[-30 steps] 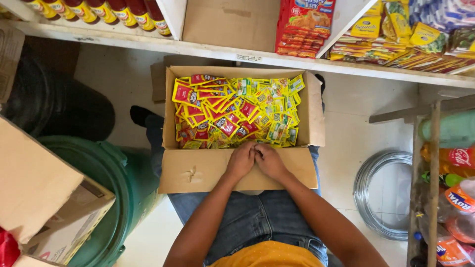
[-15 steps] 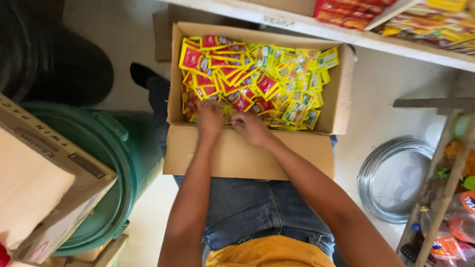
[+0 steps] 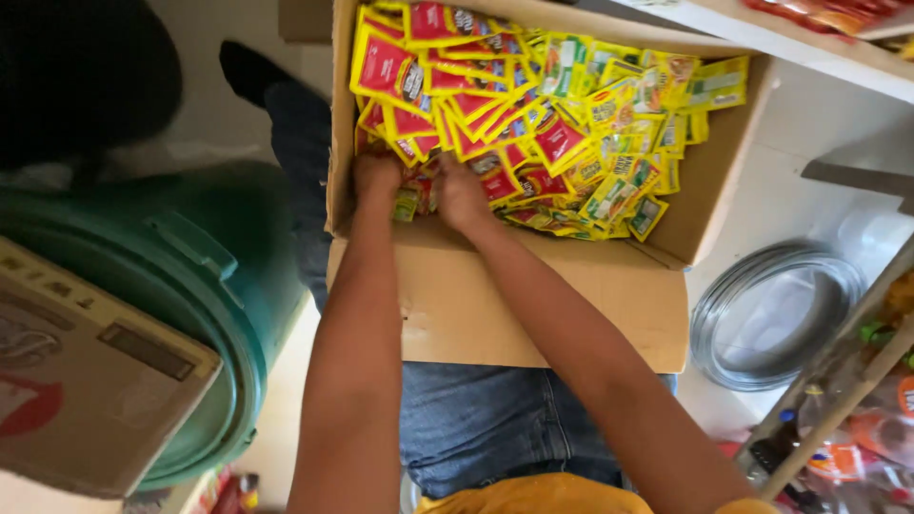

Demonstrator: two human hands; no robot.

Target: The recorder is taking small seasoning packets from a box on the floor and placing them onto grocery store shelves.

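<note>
Both hands dig into a carton of sachets.
The left hand (image 3: 377,178) and right hand (image 3: 461,193), fingers buried so each grip cannot be told, rest among red and yellow sachets (image 3: 533,133) inside the cardboard box (image 3: 543,305) on the lap, beside a green drum (image 3: 205,286).

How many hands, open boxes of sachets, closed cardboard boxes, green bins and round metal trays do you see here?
Hands: 2, left hand and right hand, both among the sachets
Open box of sachets: 1
Closed cardboard box: 1
Green bin: 1
Round metal tray: 1
Total: 6
</note>
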